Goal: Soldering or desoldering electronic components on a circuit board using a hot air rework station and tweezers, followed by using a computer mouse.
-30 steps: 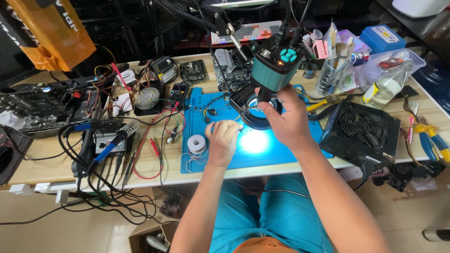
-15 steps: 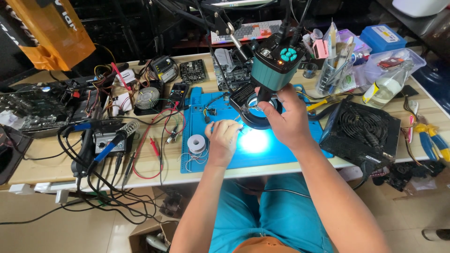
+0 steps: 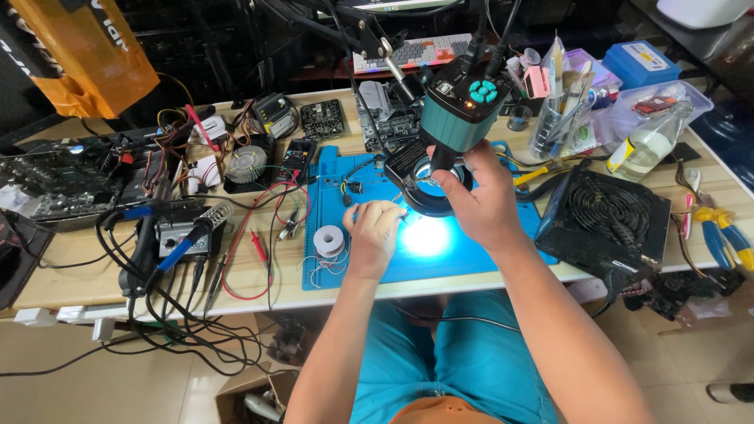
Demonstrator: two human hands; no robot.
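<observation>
Right hand [image 3: 481,196] closed around ring light [image 3: 430,187] under teal microscope camera [image 3: 459,106]; left hand [image 3: 373,234] curled on blue mat [image 3: 471,251] beside glow. Blue box [image 3: 640,63] far right; clear tub [image 3: 667,102] of bits beyond grip.

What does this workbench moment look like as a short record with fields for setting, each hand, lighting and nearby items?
setting: cluttered wooden bench with a blue work mat
left hand: left hand rests on the mat at the edge of the bright spot; whether it holds anything cannot be told
right hand: right hand touches the ring light under the teal microscope camera
lighting: bright spot on the mat
nearby: solder spool, soldering iron, black power supply, clear bottle
</observation>
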